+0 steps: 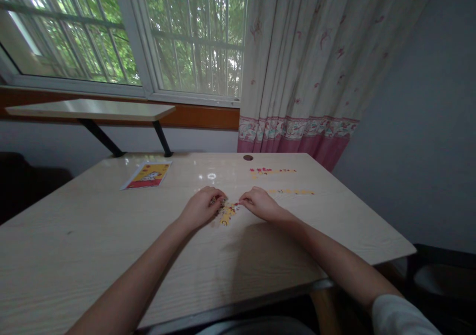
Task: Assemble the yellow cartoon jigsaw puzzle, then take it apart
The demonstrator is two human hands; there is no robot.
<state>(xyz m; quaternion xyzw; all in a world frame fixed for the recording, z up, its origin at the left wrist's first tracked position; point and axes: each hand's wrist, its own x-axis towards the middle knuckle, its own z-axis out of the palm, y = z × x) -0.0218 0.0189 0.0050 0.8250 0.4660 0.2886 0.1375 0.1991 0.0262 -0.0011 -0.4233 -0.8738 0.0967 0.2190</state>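
A small heap of yellow, red and white pieces [227,215], which look like jigsaw puzzle pieces, lies on the table between my hands. My left hand [203,205] rests at the heap's left side, its fingers curled; some pieces show in or just beside the curl, and the rest is hidden. From the right, my right hand [260,202] reaches to the heap with thumb and forefinger pinched. A small red piece [237,204] shows at those fingertips. Beyond the right hand, similar pieces lie in rows: a red and yellow row [273,171] and a nearer, mostly yellow row [292,192].
A yellow and red picture sheet [148,175] lies at the back left of the wooden table [148,241]. Behind it, a raised shelf [92,109] stands on black legs. A cable hole [248,157] is near the back edge, close to the curtain [297,77].
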